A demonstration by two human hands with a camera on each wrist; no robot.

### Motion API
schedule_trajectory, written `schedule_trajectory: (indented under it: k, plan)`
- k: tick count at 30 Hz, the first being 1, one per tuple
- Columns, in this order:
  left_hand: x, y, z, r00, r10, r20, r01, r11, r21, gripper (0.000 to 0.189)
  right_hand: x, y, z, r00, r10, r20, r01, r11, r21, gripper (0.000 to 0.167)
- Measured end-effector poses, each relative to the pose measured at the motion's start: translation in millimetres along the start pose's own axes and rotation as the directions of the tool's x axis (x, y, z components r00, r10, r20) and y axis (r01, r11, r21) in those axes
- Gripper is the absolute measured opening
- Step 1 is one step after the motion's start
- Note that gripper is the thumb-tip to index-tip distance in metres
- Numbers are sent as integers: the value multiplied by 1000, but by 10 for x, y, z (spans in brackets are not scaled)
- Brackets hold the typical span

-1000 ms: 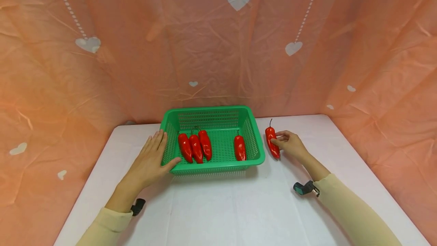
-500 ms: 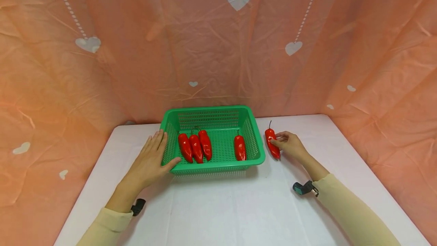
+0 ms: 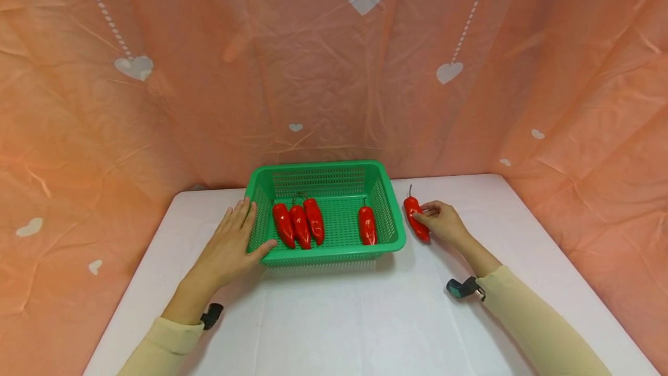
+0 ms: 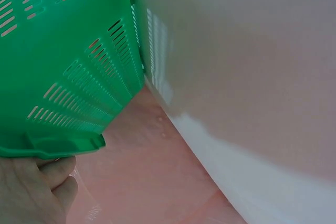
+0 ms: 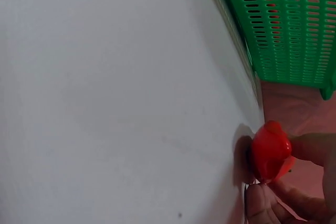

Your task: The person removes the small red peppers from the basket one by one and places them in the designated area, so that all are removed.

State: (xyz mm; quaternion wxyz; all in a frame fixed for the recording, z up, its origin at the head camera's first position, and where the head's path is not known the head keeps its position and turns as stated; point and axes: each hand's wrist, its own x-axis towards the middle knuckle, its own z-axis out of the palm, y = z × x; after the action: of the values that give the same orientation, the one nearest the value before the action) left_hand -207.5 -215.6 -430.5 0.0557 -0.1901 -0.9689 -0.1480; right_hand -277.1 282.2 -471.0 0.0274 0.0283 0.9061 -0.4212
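A green plastic basket (image 3: 339,254) stands on the white table, with three red chili peppers (image 3: 300,227) side by side at its left and a single red pepper (image 3: 367,226) near its right wall. My left hand (image 3: 221,254) rests on the basket's left rim, fingers straight and thumb on the front corner. Just right of the basket, my right hand (image 3: 446,226) pinches another red chili pepper (image 3: 416,222) between thumb and fingers, its stem pointing away. In the right wrist view this pepper (image 5: 270,153) sits close to the tabletop; whether it touches is unclear.
The white tabletop (image 3: 334,324) extends in front of the basket and to both sides. An orange curtain (image 3: 313,74) with white hearts hangs behind and at the sides. A small black device (image 3: 464,288) is at the right wrist.
The pepper in my right hand has shifted slightly left toward the basket and tilted a little, its stem end swinging left. My left hand and the basket stay in place.
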Motion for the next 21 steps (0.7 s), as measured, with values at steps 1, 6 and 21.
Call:
schedule_trajectory:
  k: [1, 6, 21]
  plan:
    - [1, 0, 0, 1000, 0, 0, 0, 1000, 1, 103, -3, 1, -1, 1000, -1, 1, 1, 1000, 0, 48]
    - [7, 3, -1, 1000, 2, -2, -2, 1000, 4, 102, -16, 16, -8, 1000, -6, 6, 6, 1000, 10, 48]
    - [7, 1, 1, 1000, 1, -4, -1, 1000, -3, 102, -62, 11, -29, 1000, -9, 22, 8, 999, 43, 48]
